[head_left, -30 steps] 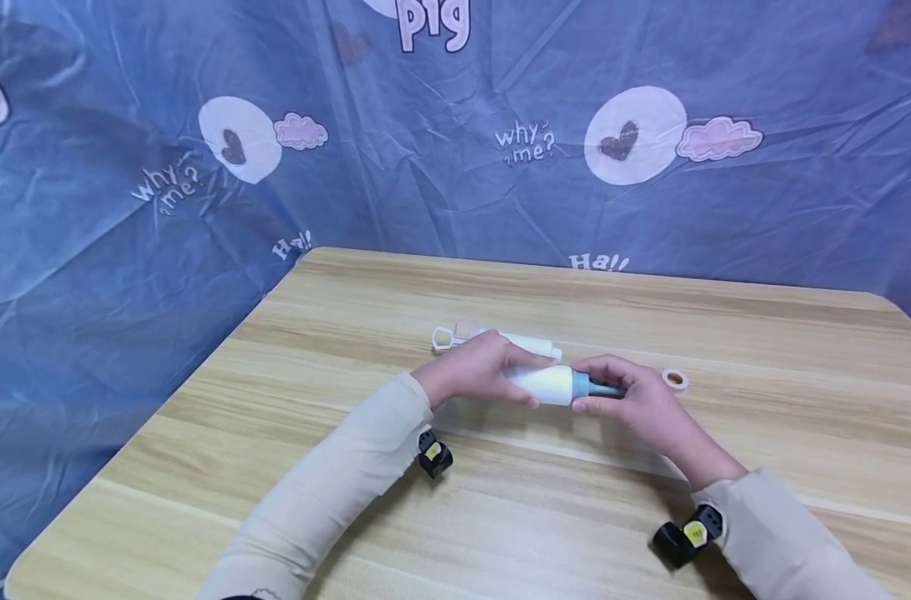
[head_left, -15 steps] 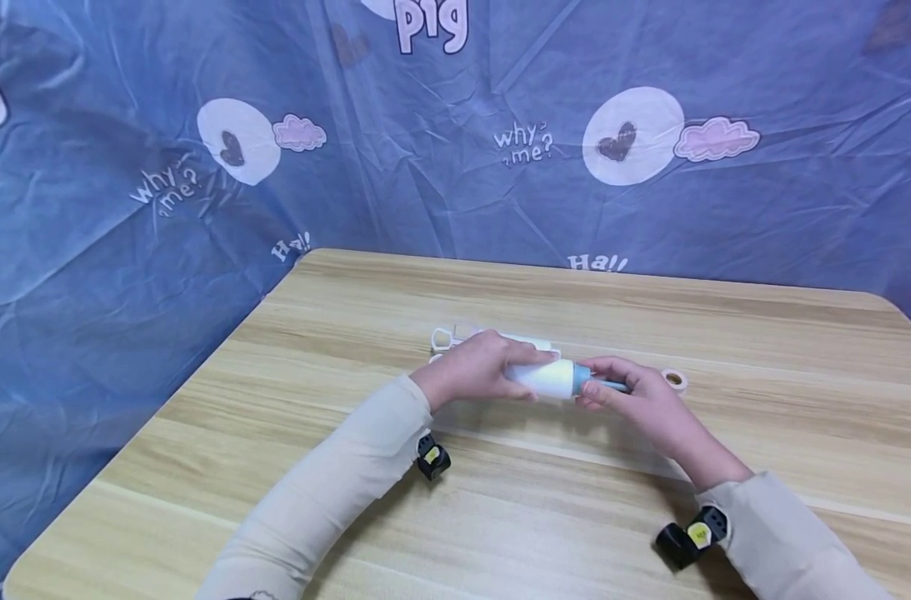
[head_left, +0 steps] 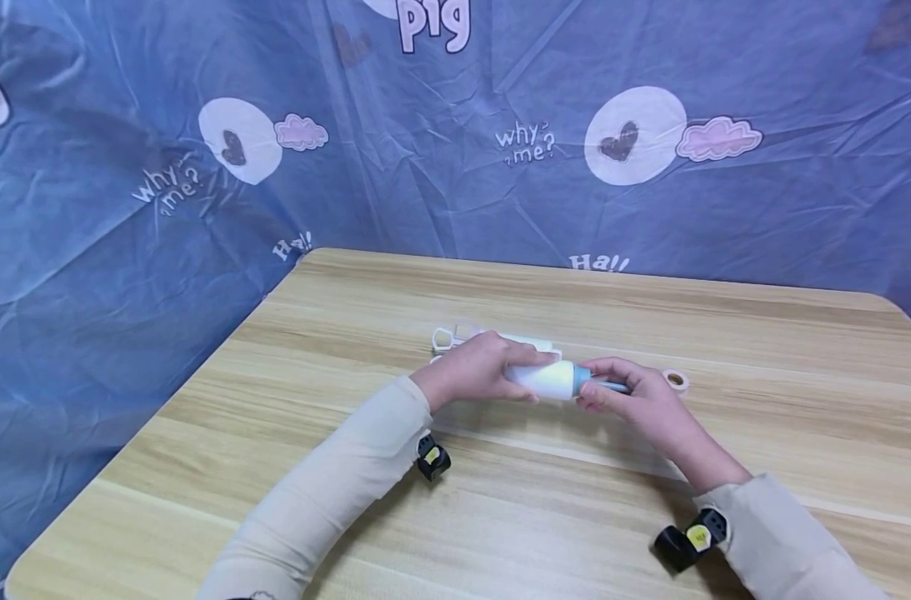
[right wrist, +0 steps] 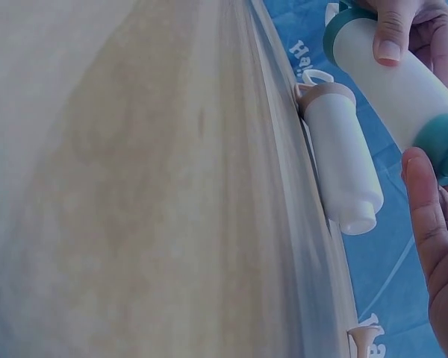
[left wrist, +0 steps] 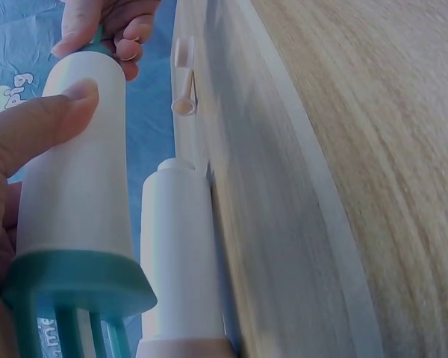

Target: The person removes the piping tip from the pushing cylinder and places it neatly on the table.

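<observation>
Left hand (head_left: 479, 367) closed around a white bottle (head_left: 548, 381), right hand (head_left: 638, 398) around its narrow teal end (head_left: 582, 378)

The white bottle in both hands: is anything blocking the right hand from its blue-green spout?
Nothing visible: the right hand has its fingers on the spout, and the left hand grips the white bottle. A second bottle lies beyond, not between.

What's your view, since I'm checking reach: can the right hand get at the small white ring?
Probably yes: the white ring lies beside the right hand, nothing visible between, though that hand grips the blue-green cap.
</observation>
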